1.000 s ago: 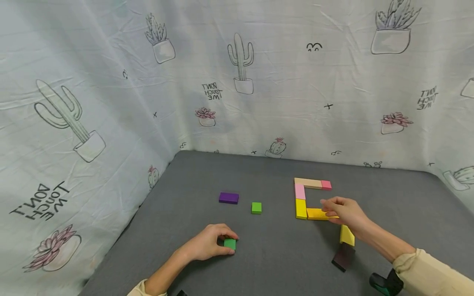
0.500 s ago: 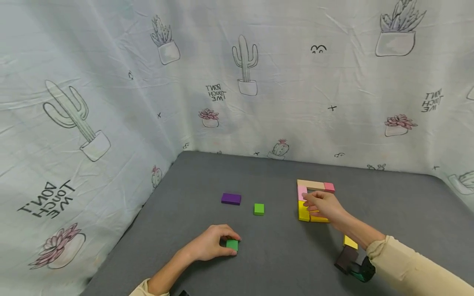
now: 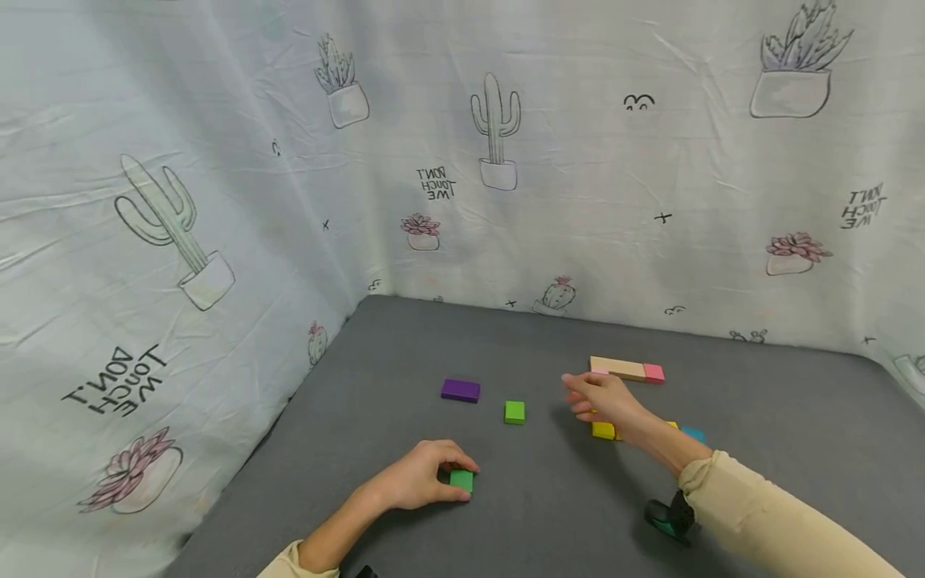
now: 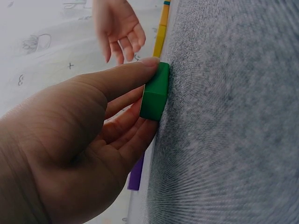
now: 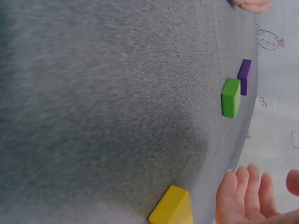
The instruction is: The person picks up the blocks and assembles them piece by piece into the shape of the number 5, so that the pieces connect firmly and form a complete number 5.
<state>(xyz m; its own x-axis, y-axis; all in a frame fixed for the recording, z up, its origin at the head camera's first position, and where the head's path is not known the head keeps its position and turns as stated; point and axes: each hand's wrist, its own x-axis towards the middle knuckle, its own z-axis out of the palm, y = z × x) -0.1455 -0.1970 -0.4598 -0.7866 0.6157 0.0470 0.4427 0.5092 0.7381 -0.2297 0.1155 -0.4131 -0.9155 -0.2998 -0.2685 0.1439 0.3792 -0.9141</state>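
Note:
My left hand (image 3: 419,478) pinches a dark green block (image 3: 461,480) between thumb and fingers. In the left wrist view that block (image 4: 155,91) sits at the grey surface. My right hand (image 3: 610,405) is held above the table with nothing in it, its fingers extended to the left. In the right wrist view the fingers (image 5: 247,191) are apart from the blocks. Nearest to that hand lie yellow blocks (image 3: 603,431), partly hidden beneath it. A light green block (image 3: 515,412) lies flat between the hands, with a purple block (image 3: 460,390) behind it to the left.
Beyond the right hand, a tan block (image 3: 617,368) lies end to end with a coral-pink block (image 3: 654,373). A blue block (image 3: 692,433) shows past the right forearm. A patterned curtain (image 3: 549,177) encloses the back and left of the grey table (image 3: 405,337).
My right hand has swept left across the yellow blocks, staying empty. The left hand keeps its pinch on the green block. The head view has shifted slightly, so the blocks appear farther right.

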